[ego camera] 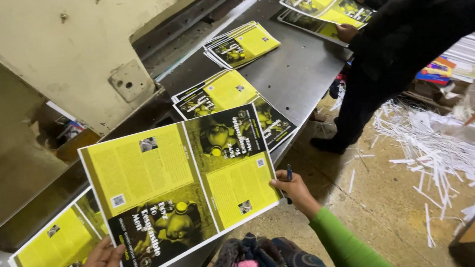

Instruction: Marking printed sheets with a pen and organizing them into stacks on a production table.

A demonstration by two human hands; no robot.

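Metal table (299,76): four cover stacks; both hands grip one sheet (180,185).

A grey metal bench (299,76) is running across the room beside a big cream machine body (70,44). White paper strips (439,150) are lying scattered over the dusty concrete floor (377,207), and light is falling evenly.

Single head-worn view, looking steeply down and forward, close over the metal table (299,76); floor (382,207) at right.
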